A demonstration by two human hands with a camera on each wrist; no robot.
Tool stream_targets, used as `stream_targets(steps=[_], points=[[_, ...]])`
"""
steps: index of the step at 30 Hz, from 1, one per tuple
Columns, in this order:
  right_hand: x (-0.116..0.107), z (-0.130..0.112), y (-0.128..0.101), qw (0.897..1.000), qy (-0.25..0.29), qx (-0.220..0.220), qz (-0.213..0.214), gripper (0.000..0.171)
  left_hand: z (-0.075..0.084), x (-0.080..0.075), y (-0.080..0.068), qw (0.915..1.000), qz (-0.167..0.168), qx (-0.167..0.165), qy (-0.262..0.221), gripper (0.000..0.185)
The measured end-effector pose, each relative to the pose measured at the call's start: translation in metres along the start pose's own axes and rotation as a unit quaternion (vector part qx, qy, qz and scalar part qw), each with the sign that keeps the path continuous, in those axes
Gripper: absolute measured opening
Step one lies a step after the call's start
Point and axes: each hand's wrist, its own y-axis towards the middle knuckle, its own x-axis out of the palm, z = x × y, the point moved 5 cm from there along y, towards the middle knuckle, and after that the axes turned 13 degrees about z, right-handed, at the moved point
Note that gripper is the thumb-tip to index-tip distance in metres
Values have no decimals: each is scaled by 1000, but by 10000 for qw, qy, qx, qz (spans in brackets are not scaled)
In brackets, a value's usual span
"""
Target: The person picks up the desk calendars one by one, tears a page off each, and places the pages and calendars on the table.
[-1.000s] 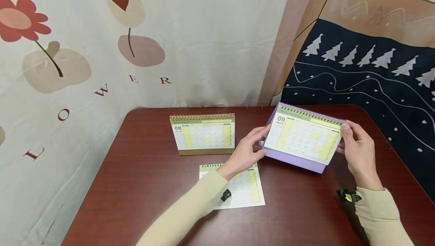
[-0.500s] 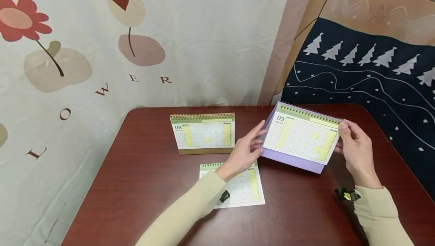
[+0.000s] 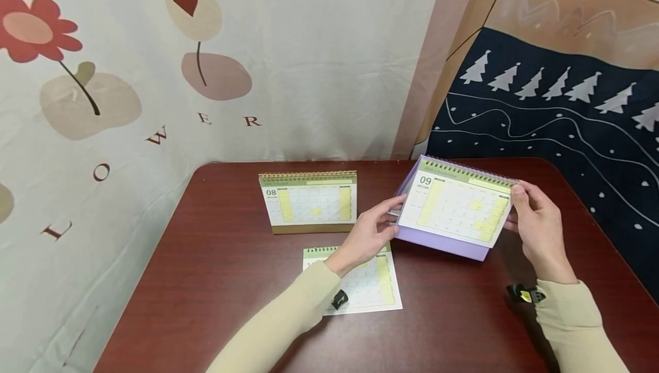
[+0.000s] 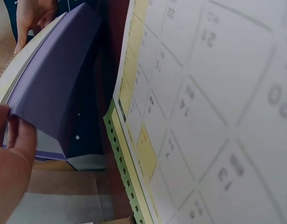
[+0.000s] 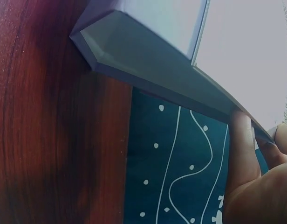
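A purple desk calendar (image 3: pixel 455 208) open at page 09 stands tilted on the table's right half. My left hand (image 3: pixel 392 214) pinches its left edge, and my right hand (image 3: pixel 515 207) grips its right edge with the thumb on the front page. In the left wrist view my left fingers (image 4: pixel 15 149) close round the purple calendar's (image 4: pixel 55 93) corner, with the right hand (image 4: pixel 34 14) at its far end. The right wrist view shows the calendar's base (image 5: pixel 157 70) from below, with my right fingers (image 5: pixel 243 154) behind it.
A brown-based desk calendar (image 3: pixel 308 201) showing 08 stands mid-table. A loose calendar sheet (image 3: pixel 362 284) lies flat under my left forearm and fills the left wrist view (image 4: pixel 204 116). The dark red table (image 3: pixel 216 281) is backed by flowered and dark blue patterned hangings (image 3: pixel 566 115).
The purple calendar has shifted a little left and up. My left fingers have slid from its top-left corner down to its left edge. The right hand keeps its hold.
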Motion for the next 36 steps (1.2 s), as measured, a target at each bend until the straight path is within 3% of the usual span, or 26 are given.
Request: stream_targets(steps=[12, 20, 23, 28, 36], points=[[3, -3, 5, 9998, -192, -76, -57, 58, -6, 1, 0, 9984, -77, -490, -271, 67], [7, -7, 0, 9951, -788, -599, -40, 61, -6, 1, -3, 9973, 146, -619, -381, 68], [3, -11, -5, 9878, -1138, -1007, 331, 57, -5, 2, -3, 9968, 179, -656, -412, 69], [-2, -24, -18, 9675, -1498, -1706, 1117, 52, -3, 3, -4, 9965, 216, -693, -405, 68], [5, -45, -39, 9421, -1146, -2937, 1144, 47, -2, 2, -4, 9962, 299, -736, -369, 67]])
